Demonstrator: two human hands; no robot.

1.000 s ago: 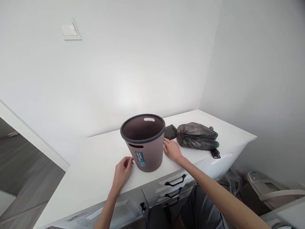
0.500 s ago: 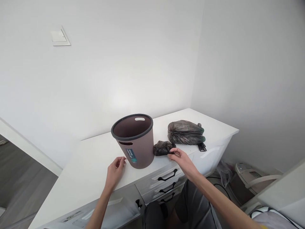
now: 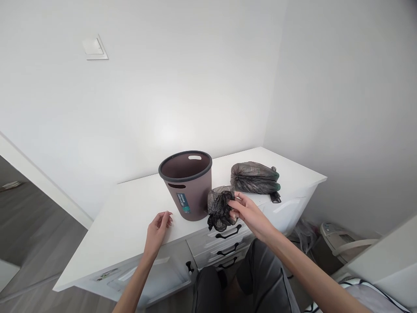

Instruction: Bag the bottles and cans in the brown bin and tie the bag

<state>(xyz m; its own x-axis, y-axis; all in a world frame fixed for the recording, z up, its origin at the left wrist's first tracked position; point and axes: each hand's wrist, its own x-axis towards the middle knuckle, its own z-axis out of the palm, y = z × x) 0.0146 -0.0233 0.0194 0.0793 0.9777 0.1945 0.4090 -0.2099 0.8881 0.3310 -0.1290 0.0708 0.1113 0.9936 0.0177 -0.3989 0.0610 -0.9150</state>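
Note:
My right hand (image 3: 244, 209) is closed on a crumpled black plastic garbage bag (image 3: 221, 208), which hangs partly over the front edge of the white cabinet top. Just left of that bag stands a brownish-purple trash can (image 3: 192, 195), upright, with a dark rim, handle slots and a blue label. My left hand (image 3: 158, 226) rests by the cabinet's front edge, left of the can and apart from it, its fingers loosely curled with nothing visible in them. Behind my right hand lies a bundled roll of black bags (image 3: 254, 177).
The white cabinet (image 3: 140, 204) has drawers with black handles (image 3: 228, 231) at its front, above my knees. White walls stand behind and to the right. A beige appliance (image 3: 342, 241) and a clear plastic bag (image 3: 306, 232) are on the floor at right.
My right hand has lifted and pulled the small black bag toward me, and it has loosened into a larger bunch. The view has shifted slightly; my left hand stays near the can.

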